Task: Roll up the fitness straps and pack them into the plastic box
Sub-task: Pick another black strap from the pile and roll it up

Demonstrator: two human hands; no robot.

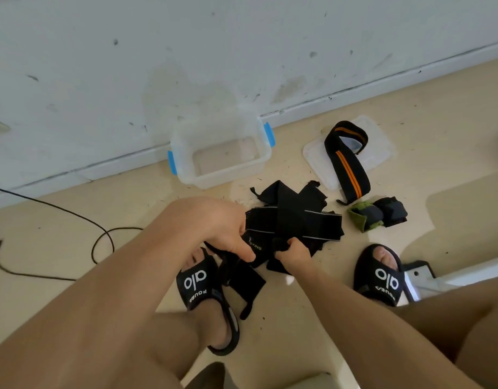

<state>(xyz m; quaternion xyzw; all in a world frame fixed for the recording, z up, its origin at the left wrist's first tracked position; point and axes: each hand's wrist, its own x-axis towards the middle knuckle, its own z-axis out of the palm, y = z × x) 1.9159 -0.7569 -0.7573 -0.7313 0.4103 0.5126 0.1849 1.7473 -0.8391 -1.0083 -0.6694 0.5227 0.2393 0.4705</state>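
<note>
Hands (233, 234) gripping flat black woven straps (292, 220)

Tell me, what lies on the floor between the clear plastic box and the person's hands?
In the head view, a heap of black straps lies there; both the left hand and right hand grip its near end. The plastic box looks empty.

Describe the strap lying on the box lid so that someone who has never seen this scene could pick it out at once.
Start at the clear plastic box by the wall, then look right to its flat lid on the floor. The orange-striped strap lies looped across it, the only strap with orange lines; the others are plain black or green-trimmed.
</note>
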